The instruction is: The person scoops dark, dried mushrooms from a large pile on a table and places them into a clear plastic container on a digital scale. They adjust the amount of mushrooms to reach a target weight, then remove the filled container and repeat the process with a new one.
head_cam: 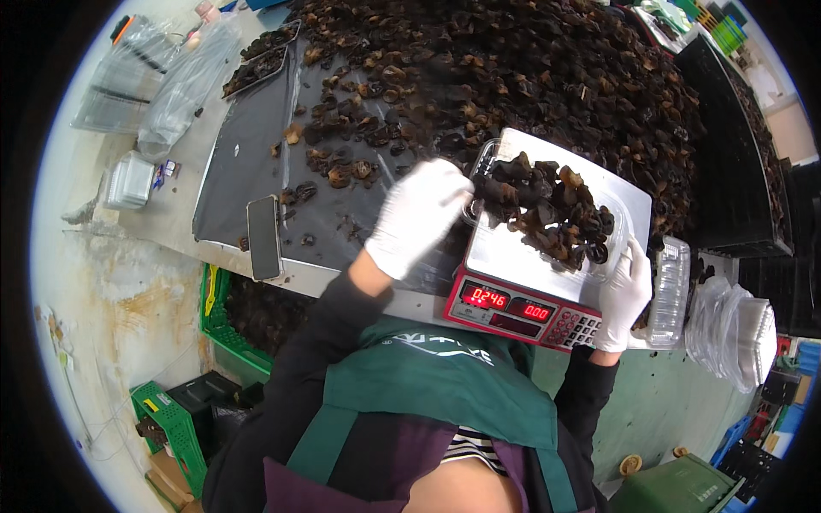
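A digital weighing scale (523,314) with a red body, a lit red display and a metal pan (616,186) stands at the table's front edge. On its pan rests a clear plastic tray (619,224) of dark, wood-ear-like fungus (551,205). My left hand (423,215), in a white glove, has its fingers curled at the tray's left end; whether they pinch the rim or a piece of fungus is hidden. My right hand (625,295), also gloved, has its fingers at the tray's right rim, beside the scale's keypad (574,330).
A large heap of fungus (513,77) covers the table behind the scale. A phone (264,237) lies at the front left edge. Empty clear trays (669,292) stand right of the scale. Black crates (731,147) rise at the right; a green crate (256,346) sits below the table.
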Demonstrator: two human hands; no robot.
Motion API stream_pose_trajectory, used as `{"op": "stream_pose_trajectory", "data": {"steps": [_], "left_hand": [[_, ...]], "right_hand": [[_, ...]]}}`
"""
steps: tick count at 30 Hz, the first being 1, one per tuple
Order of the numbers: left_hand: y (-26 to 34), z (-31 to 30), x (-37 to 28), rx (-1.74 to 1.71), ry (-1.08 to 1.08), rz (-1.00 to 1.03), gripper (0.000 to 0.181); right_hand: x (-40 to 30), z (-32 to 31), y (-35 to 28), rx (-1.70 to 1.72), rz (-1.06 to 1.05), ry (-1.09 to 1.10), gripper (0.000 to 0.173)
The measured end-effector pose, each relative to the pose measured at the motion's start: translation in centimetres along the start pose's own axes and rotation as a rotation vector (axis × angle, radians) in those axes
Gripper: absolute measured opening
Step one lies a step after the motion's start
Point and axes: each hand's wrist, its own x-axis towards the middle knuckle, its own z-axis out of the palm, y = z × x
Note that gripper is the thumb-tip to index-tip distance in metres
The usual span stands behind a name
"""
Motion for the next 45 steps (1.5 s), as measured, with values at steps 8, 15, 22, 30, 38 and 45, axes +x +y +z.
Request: {"op": "stream_pose_trajectory", "data": {"steps": [8,15,22,30,38,45], "left_hand": [[-18.3,-0.9,-7.4,0.478,-0.024,-0.426,0.039],[-19.7,0.0,-9.0,0.153,0.057,-0.275,0.02],[-17.7,-0.9,-6.0,-0.201,0.13,-0.554,0.013],[2.9,0.9,5.0,-0.214,0.087,0.22,0.016],[6.1,4.3,7.3,-0.177,-0.222,0.474,0.032],[-0.6,5.6,12.9,-0.353,-0.303,0.169,0.021]], "right_hand": [[-0.8,-1.1,0.2,0.061,0.075,0.015,0.023],[-1.1,-1.5,-0.2,0.05,0.044,0.013,0.02],[-1.8,-2.3,0.1,0.058,0.037,0.046,0.019],[-2.2,-2.5,-1.0,0.076,0.122,-0.023,0.02],[-2.7,-3.3,-1.5,0.083,0.086,0.015,0.019],[-4.6,-4.3,-3.5,0.177,0.168,-0.197,0.013]]}}
